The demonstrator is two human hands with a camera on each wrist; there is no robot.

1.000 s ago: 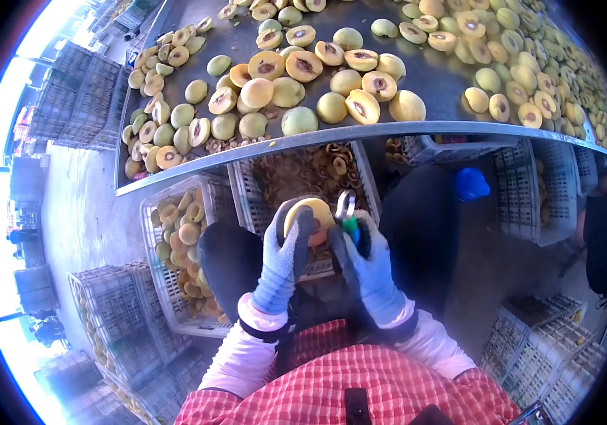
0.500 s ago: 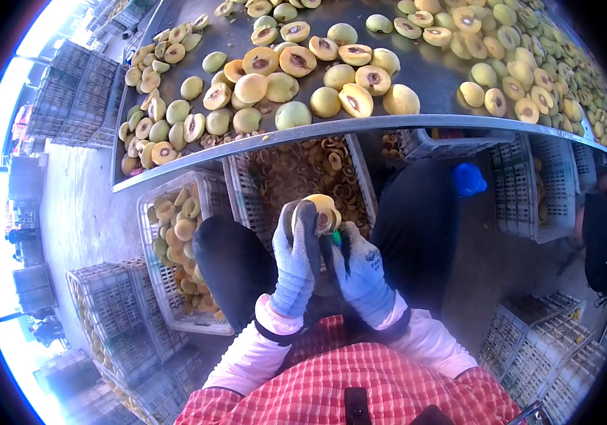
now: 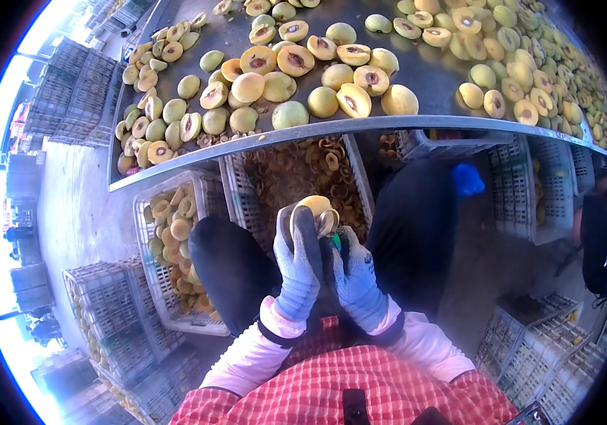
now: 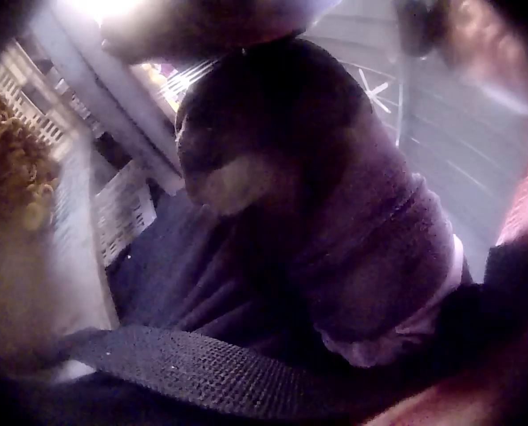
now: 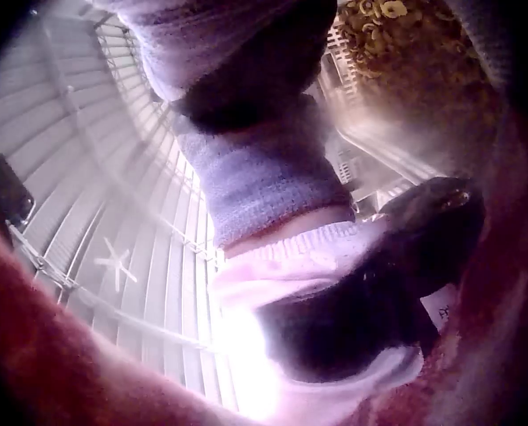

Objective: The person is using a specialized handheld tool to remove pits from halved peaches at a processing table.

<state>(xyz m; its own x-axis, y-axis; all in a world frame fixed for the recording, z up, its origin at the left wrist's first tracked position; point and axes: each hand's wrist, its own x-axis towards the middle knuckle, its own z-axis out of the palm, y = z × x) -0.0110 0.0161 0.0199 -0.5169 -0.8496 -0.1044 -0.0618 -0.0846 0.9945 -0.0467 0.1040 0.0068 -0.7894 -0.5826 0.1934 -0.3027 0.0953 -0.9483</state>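
Gloved fingers (image 3: 305,234) of the left hand (image 3: 296,280) are curled round a halved yellow fruit (image 3: 312,204), in front of the person's body. The right hand (image 3: 356,280) is just beside it at 3 o'clock, its fingers bent round a green-handled tool (image 3: 336,241), mostly hidden, close to the fruit. A pale ring shape (image 3: 328,222) shows beside the fruit; it is too small to tell whether it belongs to fruit or tool.

From the hands, at 12 o'clock, a crate (image 3: 235,195) of brownish fruit scraps sits low, under the edge of a metal desk (image 3: 427,81). The desk stretches from 10 to 2 o'clock, carrying many halved fruits (image 3: 296,61), some cut side up, others rounded side up. At 9 o'clock, past a dark-clothed knee (image 3: 236,262), a white crate (image 3: 153,283) is full of fruit halves. Stacked crates (image 3: 112,304) stand at 8 o'clock and more crates (image 3: 530,347) at 4 o'clock. A blue object (image 3: 467,180) is at 2 o'clock, and a red checked garment (image 3: 346,375) fills 6 o'clock. Both wrist views are dim and blurred, showing mainly glove and sleeve.
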